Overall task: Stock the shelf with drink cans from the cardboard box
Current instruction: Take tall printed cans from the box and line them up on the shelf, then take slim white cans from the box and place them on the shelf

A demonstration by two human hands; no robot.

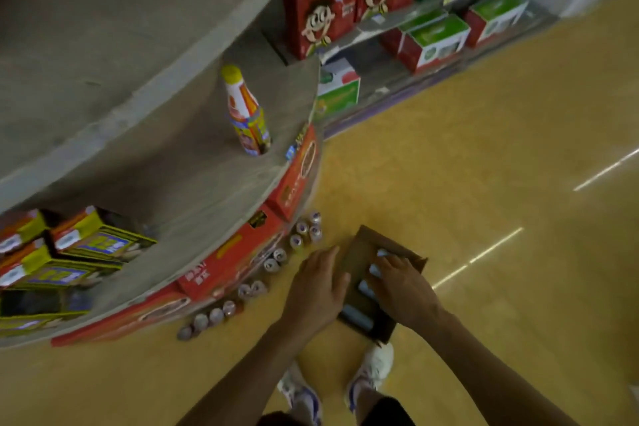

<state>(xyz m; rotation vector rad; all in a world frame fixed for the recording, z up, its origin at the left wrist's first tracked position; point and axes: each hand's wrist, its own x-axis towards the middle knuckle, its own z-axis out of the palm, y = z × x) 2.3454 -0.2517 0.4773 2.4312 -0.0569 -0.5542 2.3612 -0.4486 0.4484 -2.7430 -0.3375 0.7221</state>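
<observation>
A brown cardboard box [408,254] lies open on the floor in front of my feet, with several pale blue drink cans [356,316] lying inside. My right hand [403,290] reaches into the box, its fingers curled over the cans; whether it grips one is unclear. At the box's left edge my left hand [316,290] rests with fingers fairly straight. Several cans [306,230] stand upright in a curved row along the base of the shelf [207,162].
A bottle with a yellow cap [246,112] stands alone on the grey middle shelf. Yellow cartons [86,239] sit at its left. Red boxes [238,254] line the bottom tier. Red and green cartons [432,41] fill shelves at the back. Yellow floor spreads right.
</observation>
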